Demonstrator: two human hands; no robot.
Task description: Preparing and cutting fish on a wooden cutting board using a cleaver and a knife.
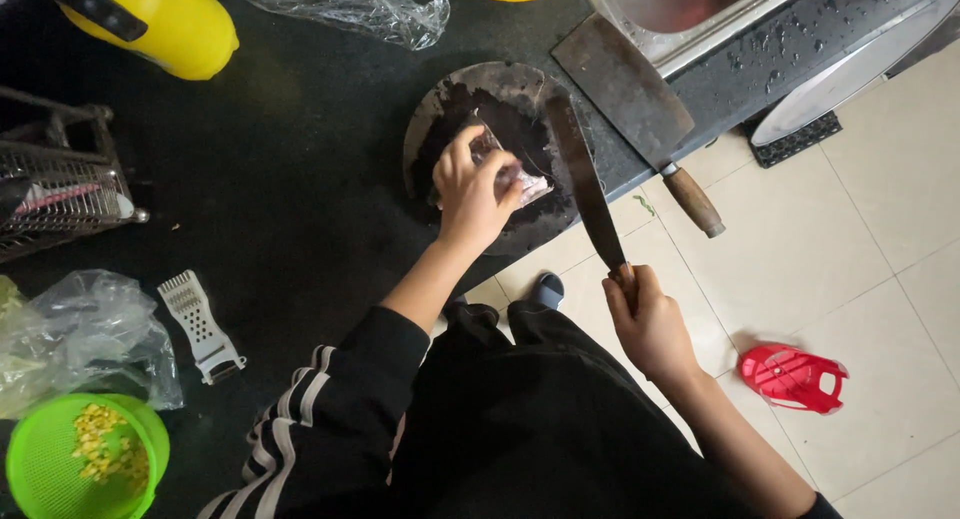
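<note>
While the left arm reaches forward from a black sleeve with white stripes, bent a little at the elbow, the left hand (pixel 472 191) lies palm down on a small clear packet (pixel 512 175) with something pinkish inside. Its fingers are curled over the packet's near end and press it against a round dark chopping board (pixel 450 99). The packet pokes out from under the fingertips toward the right and lies near the middle of the board.

Just to the right of that hand, the right hand (pixel 645 324) is closed in a fist around the handle of a long dark knife (pixel 585 184). The bare forearm runs back toward the lower right. The blade points up and away from the fist, slanting over the board's right edge, its tip just beside the packet.

Beyond the knife's far side a broad cleaver (pixel 625 94) with a wooden handle rests on the dark counter (pixel 290 189), apart from both hands. Well to the left of the left arm lie a white grater (pixel 198 324), a crumpled plastic bag (pixel 85 329) and a green strainer (pixel 40 469) holding yellow kernels. On the tiled floor, right of the right wrist, sits a red plastic piece (pixel 793 377).
</note>
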